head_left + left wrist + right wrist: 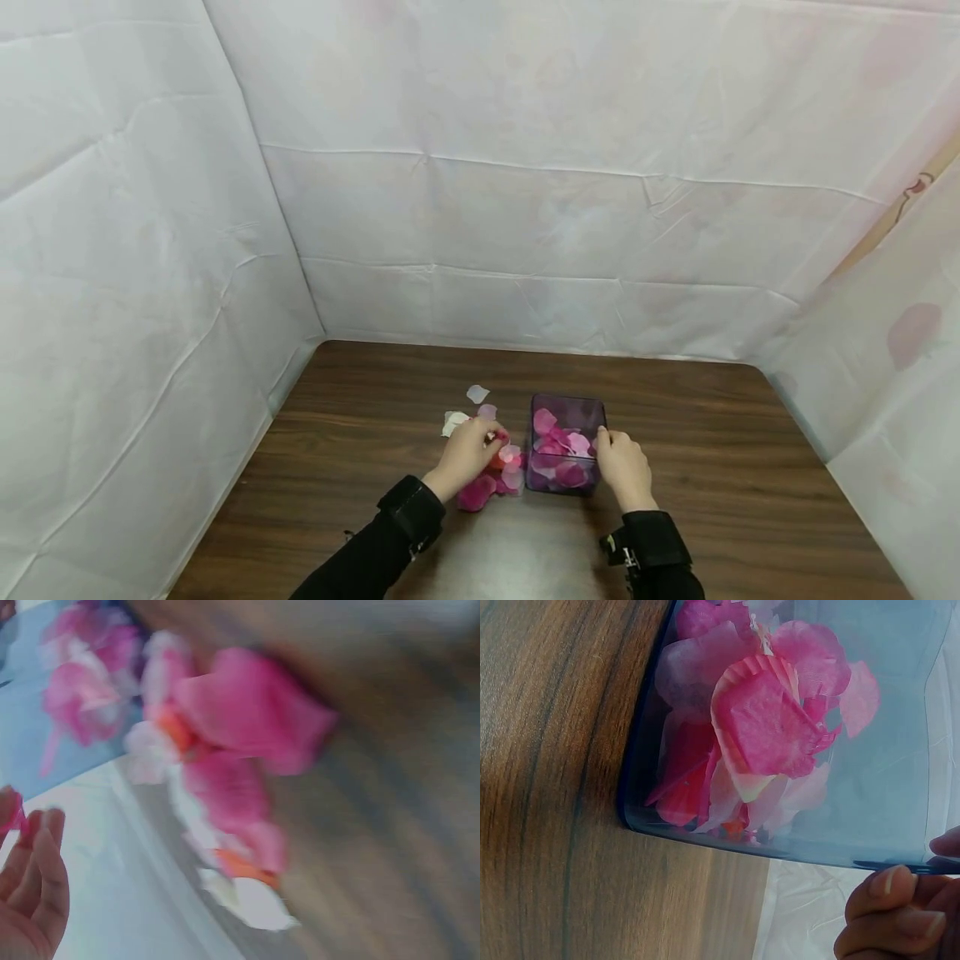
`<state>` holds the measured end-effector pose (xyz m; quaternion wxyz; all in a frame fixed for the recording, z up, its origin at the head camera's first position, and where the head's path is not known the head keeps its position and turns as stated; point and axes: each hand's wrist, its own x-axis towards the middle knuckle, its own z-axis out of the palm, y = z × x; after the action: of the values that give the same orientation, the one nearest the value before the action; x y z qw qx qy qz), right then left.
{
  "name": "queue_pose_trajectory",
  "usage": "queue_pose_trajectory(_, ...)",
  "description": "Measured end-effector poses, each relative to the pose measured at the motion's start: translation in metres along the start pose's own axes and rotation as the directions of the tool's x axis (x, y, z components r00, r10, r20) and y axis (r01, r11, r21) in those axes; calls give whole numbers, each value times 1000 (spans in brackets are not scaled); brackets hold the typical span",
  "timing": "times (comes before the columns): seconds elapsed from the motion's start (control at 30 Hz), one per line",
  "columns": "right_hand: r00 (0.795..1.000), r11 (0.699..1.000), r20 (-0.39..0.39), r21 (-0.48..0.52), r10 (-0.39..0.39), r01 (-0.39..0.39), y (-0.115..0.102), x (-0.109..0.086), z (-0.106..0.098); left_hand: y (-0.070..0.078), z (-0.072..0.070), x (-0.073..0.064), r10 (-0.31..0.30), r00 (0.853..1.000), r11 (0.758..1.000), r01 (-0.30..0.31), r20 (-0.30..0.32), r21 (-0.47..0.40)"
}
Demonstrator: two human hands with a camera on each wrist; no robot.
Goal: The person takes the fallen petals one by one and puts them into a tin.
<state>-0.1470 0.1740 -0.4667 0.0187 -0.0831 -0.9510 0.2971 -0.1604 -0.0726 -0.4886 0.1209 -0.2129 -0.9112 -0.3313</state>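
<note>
My left hand (465, 454) pinches a pink petal (16, 814) between thumb and fingertips, above a loose heap of artificial petals (476, 493). In the left wrist view the heap is blurred, with pink, orange and white petals overlapping. A see-through purple plastic box (587, 407) stands just right of the heap, with pink petals (769, 724) gathered inside it. On the box's right side, my right hand (626, 470) grips the rim, thumb inside and fingers (900, 930) curled outside the wall.
A pale petal (477, 393) and cream petals (454, 422) lie at the far side of the heap. The brown wood-grain table (720, 467) is bordered by white cloth (480, 217) at the back and sides. Each wrist wears a black strap (412, 510).
</note>
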Motion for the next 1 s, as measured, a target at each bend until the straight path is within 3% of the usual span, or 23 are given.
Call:
queue_pose_trajectory(0.17, 1000, 1000, 1, 2, -5, 5, 1, -1, -1, 25, -6, 23, -25, 999, 995, 21, -43, -93)
queue_pose_trajectory(0.37, 1000, 1000, 2, -2, -10, 10, 2, -2, -1, 58, -2, 47, 58, 998, 986, -63, -31, -152)
queue_pose_trajectory(0.53, 1000, 1000, 0, 4, -12, 12, 2, -1, -1, 73, 10, 56, 103, 993, 991, -98, 61, -92)
queue_pose_trajectory(0.67, 1000, 1000, 2, 5, -13, 13, 3, -2, -1, 78, 21, 56, 105, 975, 994, -105, 194, -12)
queue_pose_trajectory(0.77, 1000, 1000, 10, 5, -10, 10, 3, -2, -1, 79, 26, 55, 103, 964, 992, -117, 247, 43)
queue_pose_trajectory(0.9, 1000, 1000, 13, 8, -8, 8, 3, -1, 1, 77, 26, 51, 119, 970, 990, -131, 213, 45)
queue_pose_trajectory(1.0, 1000, 1000, 9, 10, -8, 8, 2, -1, 2, 72, 19, 47, 149, 983, 988, -152, 111, 20)
